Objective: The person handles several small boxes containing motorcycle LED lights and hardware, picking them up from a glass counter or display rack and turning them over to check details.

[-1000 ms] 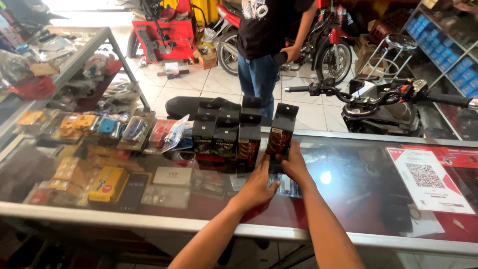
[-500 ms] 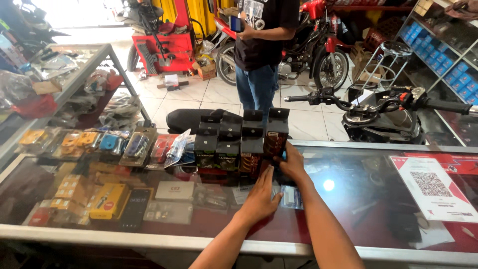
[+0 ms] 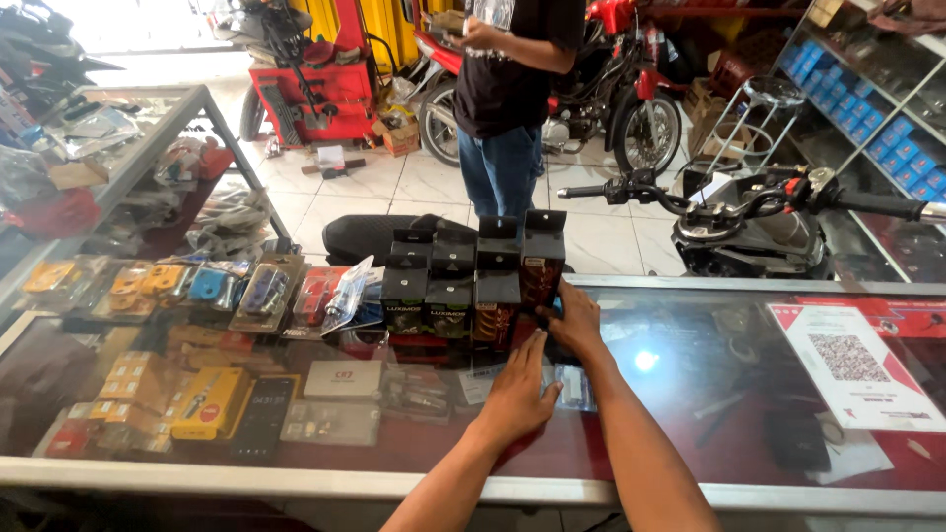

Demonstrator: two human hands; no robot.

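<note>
Bare glass counter (image 3: 690, 374) right of the black boxes (image 3: 473, 281); blister packs (image 3: 227, 291) crowd left.

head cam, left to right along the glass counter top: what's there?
Blister packs → black boxes → left hand → right hand → light glare → red-and-white printed sheet.

Two bare forearms in view, entering from 6 o'clock. No sleeves visible on either arm up to the frame edge. No gloves, no watch, no bracelet, no rings discernible. Left hand (image 3: 519, 392): uncovered, back facing the camera, fingers together. Right hand (image 3: 574, 320): uncovered, back also facing the camera, knuckles visible. Fingernails too small to judge. Upper arms, shoulders and clothing outside the frame.
</note>
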